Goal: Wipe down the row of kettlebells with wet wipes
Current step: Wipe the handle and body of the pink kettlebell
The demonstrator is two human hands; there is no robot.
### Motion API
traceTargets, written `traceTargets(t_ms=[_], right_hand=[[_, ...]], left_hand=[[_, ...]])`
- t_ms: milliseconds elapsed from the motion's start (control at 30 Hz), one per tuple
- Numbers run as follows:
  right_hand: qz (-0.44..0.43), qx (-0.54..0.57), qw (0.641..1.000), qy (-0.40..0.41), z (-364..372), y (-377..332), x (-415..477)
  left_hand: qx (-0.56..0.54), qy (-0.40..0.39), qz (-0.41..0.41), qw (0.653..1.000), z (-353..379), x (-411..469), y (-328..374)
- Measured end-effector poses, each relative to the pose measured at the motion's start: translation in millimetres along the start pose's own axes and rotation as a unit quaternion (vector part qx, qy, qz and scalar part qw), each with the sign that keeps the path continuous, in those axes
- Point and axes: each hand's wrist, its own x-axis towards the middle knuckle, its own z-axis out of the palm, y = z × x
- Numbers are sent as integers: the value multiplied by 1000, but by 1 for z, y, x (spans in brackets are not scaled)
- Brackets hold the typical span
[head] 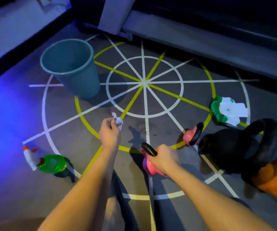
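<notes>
- My right grip [165, 160] is curled round the handle of the near pink kettlebell [148, 169], which stands on the floor.
- My left grip [110, 132] pinches a crumpled wipe [119, 122], held left of and beyond that kettlebell, clear of it.
- The bin [71, 67] stands farther beyond and left of the kettlebell, so I judge the left grip nearer to it.

4 kettlebells [148, 165] [188, 135] [226, 150] [271, 177], 1 bin [84, 77], 1 bottle [51, 163], 1 wipes pack [226, 109], 1 wipe [118, 121].
</notes>
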Motion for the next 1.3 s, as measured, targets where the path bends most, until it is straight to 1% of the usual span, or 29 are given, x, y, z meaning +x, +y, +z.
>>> traceTargets(t_ms=[67,133,200,233,333,400,500,567,700,767,833,933,1033,1100,1200,1300], right_hand=[[39,46,998,13,-8,-18,8],[46,79,995,37,-25,-39,23],[50,105,992,51,-46,-60,38],[57,124,989,54,-56,-71,44],[91,185,976,64,-71,-101,65],[120,233,963,62,-71,-121,82],[135,281,947,72,-74,-151,112],[137,298,942,75,-78,-169,133],[133,310,937,90,-79,-204,161],[133,300,938,111,-76,-219,169],[141,305,935,116,-69,-230,177],[159,324,927,97,-60,-240,189],[166,322,928,83,-52,-243,196],[150,335,928,57,-53,-246,199],[123,392,912,-14,-62,-246,203],[78,381,921,-22,-71,-231,202]], left_hand=[[-12,10,-31,999,3,15,9],[-38,3,-58,998,4,27,23],[1,-26,-68,997,5,44,35],[4,-39,-71,997,5,55,42],[-76,-77,-103,989,-3,86,60],[-131,-92,-89,983,-5,104,66],[-206,-31,-80,975,-13,121,74],[-223,3,-88,971,-17,134,70],[-234,12,-89,968,-25,158,45],[-240,1,-90,967,-30,160,50],[-267,-3,-74,961,-29,158,61],[-285,-23,-47,957,-20,161,74],[-285,-34,-34,957,-15,163,78],[-295,-20,-46,954,-15,165,74],[-292,-8,-46,955,-17,162,75],[-271,-11,-48,961,-17,154,81]])
